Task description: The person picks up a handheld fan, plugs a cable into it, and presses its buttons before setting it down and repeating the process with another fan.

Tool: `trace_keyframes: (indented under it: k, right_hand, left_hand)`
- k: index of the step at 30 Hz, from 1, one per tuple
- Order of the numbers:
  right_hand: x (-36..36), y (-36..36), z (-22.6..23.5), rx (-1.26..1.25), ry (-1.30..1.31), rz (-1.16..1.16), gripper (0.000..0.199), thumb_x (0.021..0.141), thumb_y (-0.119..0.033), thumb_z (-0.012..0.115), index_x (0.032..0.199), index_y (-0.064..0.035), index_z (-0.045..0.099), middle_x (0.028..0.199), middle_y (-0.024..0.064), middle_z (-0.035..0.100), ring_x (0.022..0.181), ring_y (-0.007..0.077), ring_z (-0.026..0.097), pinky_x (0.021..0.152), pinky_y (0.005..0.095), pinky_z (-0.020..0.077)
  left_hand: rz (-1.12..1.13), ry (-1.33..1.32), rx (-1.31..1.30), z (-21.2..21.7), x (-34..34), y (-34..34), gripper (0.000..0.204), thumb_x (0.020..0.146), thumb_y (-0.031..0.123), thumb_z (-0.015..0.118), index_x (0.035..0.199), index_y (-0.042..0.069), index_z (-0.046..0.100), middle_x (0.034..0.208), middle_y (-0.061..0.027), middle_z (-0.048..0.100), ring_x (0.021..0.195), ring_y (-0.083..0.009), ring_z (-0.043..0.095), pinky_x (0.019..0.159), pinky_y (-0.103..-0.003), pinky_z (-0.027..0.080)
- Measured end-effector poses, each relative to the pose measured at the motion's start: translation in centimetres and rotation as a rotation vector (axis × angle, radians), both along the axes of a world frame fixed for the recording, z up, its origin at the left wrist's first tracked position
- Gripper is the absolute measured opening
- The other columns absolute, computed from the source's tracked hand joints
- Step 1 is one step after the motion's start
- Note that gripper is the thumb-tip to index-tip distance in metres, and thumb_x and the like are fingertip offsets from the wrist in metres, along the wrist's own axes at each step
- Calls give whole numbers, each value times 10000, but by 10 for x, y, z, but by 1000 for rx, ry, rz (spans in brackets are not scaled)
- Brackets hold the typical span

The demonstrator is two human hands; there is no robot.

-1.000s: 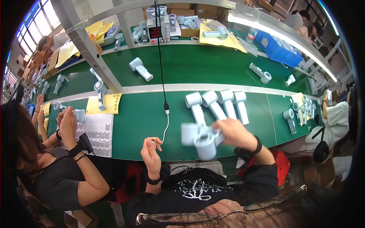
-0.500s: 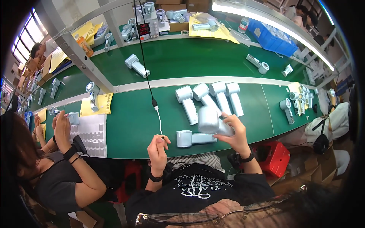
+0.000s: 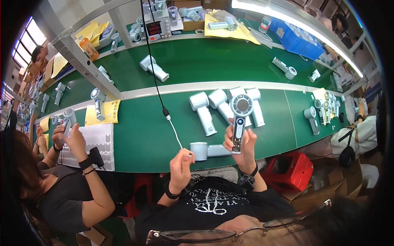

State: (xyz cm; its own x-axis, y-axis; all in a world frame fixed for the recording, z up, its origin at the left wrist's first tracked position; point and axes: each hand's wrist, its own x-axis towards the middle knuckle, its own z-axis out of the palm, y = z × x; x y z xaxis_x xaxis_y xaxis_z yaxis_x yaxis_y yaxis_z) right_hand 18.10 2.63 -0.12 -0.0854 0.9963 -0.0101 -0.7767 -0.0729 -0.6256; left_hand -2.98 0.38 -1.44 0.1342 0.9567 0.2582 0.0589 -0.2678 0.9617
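1. Right hand (image 3: 242,141) grips a white handheld fan (image 3: 239,121) upright above the bench (image 3: 143,135); fingers clenched round its handle.
2. Left hand (image 3: 180,164) pinches the white cable plug (image 3: 189,154); align plug squarely with the handle's base; steady the fan.

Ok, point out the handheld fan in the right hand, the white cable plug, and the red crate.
handheld fan (image 3: 239,123), head view, handle
white cable plug (image 3: 189,154), head view, tip
red crate (image 3: 289,172), head view, side wall

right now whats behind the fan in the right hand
Behind the upright fan in the right hand, white fans lie in a row on the green table; it partly covers one.
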Motion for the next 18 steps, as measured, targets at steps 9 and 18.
trace_keyframes:
  k: [9, 18]
  right_hand:
    - [-16, 14, -1, 58, 264, 39, 545, 870, -237, 561, 1321, -3, 362, 873, 31, 417, 610, 78, 396, 524, 209, 374]
    - [-42, 22, 8, -43, 515, -15, 444, 902, -204, 526, 1286, -25, 393, 847, 19, 389, 637, 60, 384, 558, 204, 390]
  left_hand:
    - [-317, 128, 40, 16, 41, 3, 141, 949, 63, 458, 845, -24, 500, 713, -100, 537, 617, -194, 518, 596, -296, 425]
    - [-168, 78, 89, 21, 61, 14, 95, 917, 60, 514, 891, -24, 551, 712, -123, 558, 600, -246, 549, 552, -337, 420]
